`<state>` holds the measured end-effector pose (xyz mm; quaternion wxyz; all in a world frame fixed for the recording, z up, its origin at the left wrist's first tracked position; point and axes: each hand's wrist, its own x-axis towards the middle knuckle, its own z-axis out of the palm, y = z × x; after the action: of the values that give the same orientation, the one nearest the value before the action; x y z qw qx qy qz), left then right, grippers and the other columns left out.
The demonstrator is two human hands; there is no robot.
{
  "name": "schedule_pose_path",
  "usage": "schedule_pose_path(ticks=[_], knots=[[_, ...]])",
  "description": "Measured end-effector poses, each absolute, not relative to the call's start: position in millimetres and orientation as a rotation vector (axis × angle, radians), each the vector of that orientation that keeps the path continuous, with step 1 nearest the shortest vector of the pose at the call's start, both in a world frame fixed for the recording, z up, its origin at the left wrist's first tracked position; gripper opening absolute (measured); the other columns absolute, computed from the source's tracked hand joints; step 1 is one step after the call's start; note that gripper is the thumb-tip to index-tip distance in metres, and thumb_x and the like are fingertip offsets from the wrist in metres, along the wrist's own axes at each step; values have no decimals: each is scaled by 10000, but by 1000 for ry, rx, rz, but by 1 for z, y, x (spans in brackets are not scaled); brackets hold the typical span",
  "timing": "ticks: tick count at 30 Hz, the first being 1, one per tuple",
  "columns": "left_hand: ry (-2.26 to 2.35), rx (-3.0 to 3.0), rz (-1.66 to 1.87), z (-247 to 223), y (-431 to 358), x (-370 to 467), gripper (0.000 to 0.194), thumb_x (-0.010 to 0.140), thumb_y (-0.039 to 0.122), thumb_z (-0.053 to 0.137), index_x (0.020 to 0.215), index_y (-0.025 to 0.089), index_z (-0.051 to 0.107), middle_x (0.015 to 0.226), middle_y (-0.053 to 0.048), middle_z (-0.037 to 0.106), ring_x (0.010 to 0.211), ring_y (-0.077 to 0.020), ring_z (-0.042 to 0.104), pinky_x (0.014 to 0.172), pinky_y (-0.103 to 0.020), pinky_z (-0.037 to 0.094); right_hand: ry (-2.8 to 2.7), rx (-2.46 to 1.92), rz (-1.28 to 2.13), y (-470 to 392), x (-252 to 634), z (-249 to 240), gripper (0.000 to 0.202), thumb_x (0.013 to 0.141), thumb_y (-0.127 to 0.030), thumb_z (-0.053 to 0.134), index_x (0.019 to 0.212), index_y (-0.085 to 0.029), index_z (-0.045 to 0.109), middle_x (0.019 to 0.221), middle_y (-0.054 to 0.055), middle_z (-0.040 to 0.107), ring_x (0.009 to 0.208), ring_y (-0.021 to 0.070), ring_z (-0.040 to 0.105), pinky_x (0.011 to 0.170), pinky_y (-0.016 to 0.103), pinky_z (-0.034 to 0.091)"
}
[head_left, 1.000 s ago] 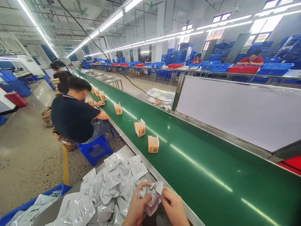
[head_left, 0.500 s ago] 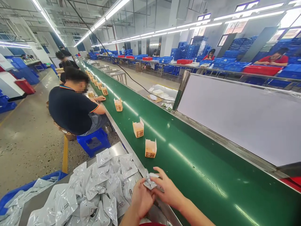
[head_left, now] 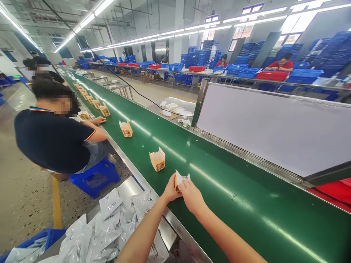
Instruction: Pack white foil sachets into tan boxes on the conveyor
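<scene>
Over the near part of the green conveyor belt (head_left: 236, 175), my left hand (head_left: 170, 190) grips the side of a small open carton (head_left: 176, 187). My right hand (head_left: 193, 197) has its fingers at the carton's mouth, closed on a silvery-white pouch (head_left: 179, 178) that is partly inside. The fingers hide most of the carton and the pouch's lower end. Just beyond my hands, another open carton (head_left: 157, 162) stands upright with its flaps raised. A heap of similar sealed pouches (head_left: 109, 223) lies on the metal table to the left of my forearms.
More open cartons (head_left: 126, 129) stand in a line farther up the belt. A co-worker in a dark shirt (head_left: 52, 138) sits on a blue stool (head_left: 94, 177) at the left, one hand at the belt's edge. A blue bin (head_left: 52, 237) is at lower left, a white panel (head_left: 268, 131) at right.
Both hands have moved forward from the table edge over the belt. The pouch they were handling is now at the mouth of the nearest carton, which my left hand has taken hold of.
</scene>
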<state>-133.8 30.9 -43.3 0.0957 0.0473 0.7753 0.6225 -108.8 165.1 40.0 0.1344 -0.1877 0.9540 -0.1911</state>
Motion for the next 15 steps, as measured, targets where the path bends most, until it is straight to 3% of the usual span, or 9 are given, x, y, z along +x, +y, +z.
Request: schedule_pose_path(ticks=[3,5,6,9,12,15], knots=[[2382,302,1686,-42,51,-126,783,556,206,687,1247,140,324,1221,-132,470,1091,-225,486,992,-390,359,2552,-605,-539,179,-109,23,592,616,-38,613,1199,-27,505,1285,215,378,1206,325,360,1019,448,332],[2469,421,1540,-38,60,-115,709,618,219,638,1257,155,337,1239,-117,466,1122,-219,471,1007,-387,351,2375,-681,-604,189,-115,15,649,534,-134,728,1153,-64,547,1140,149,527,1080,263,491,964,356,408],[2503,455,1471,-36,64,-110,689,640,232,623,1263,155,340,1254,-116,460,1144,-221,459,1017,-389,345,2283,-715,-651,194,-118,12,579,535,-206,747,1083,-101,590,1019,86,591,962,207,552,902,295,448],[2559,473,1328,-33,72,-96,630,702,262,570,1275,138,337,1274,-126,448,1178,-227,440,1027,-402,346,2132,-747,-803,211,-117,7,360,594,-370,723,868,-153,636,791,-24,612,765,102,565,803,193,457],[2602,568,1274,-32,86,-82,589,743,255,515,1289,144,324,1263,-125,445,1176,-221,441,1019,-399,363,2406,-634,-949,225,-88,13,424,641,-448,692,905,-129,603,927,14,596,904,127,529,904,232,403],[2587,585,1335,-26,111,-57,657,746,278,517,1329,130,252,1298,-149,400,1199,-230,421,1013,-396,373,2826,-219,-919,236,-43,30,300,820,-358,519,1018,-137,566,1036,41,570,973,140,508,904,250,385]])
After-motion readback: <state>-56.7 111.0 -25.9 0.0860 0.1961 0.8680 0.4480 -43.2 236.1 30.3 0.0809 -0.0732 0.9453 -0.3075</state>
